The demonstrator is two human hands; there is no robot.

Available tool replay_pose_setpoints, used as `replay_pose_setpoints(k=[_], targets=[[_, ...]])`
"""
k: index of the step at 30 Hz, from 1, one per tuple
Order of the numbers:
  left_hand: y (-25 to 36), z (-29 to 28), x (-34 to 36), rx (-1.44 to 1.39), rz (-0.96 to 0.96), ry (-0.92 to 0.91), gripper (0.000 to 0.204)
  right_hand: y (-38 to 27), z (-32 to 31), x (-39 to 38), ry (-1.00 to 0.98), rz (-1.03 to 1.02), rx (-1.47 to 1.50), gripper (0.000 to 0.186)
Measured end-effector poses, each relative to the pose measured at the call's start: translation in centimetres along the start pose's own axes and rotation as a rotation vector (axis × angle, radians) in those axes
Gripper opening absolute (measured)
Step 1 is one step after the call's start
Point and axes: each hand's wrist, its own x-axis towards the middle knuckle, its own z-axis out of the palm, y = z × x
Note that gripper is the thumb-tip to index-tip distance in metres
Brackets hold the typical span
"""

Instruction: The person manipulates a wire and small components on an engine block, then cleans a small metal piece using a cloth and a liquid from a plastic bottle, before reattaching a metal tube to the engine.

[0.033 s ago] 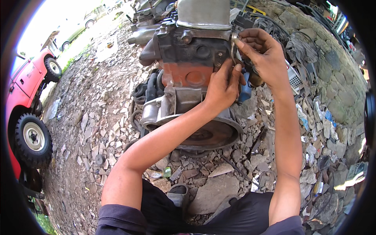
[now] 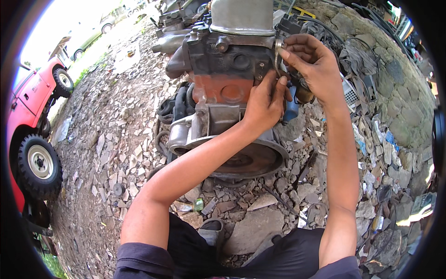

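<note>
Observed a slim, curved, silvery metal bar roughly upright beside the right edge of a black-and-orange metal engine block, pinched near its top by the right hand, with the left hand narrowed at its lower end, exact hold hidden.

Head-worn view | looks down, forward (wide fisheye) | engine near, pink vehicle farther

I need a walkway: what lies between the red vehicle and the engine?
Stone-strewn ground lies there, with black hoses by the engine, in the head view.
</note>
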Motion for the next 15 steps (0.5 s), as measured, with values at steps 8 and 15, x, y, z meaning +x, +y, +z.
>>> replay_pose_setpoints(k=[8, 15], targets=[[0.21, -0.12, -0.03, -0.021, -0.008, -0.016, 0.024, -0.08, -0.22, 0.07, -0.029, 0.061, -0.123, 0.031], [0.25, -0.15, -0.1, -0.027, -0.014, -0.008, 0.024, -1.01, -0.09, 0.02, -0.017, 0.207, -0.116, 0.025]])
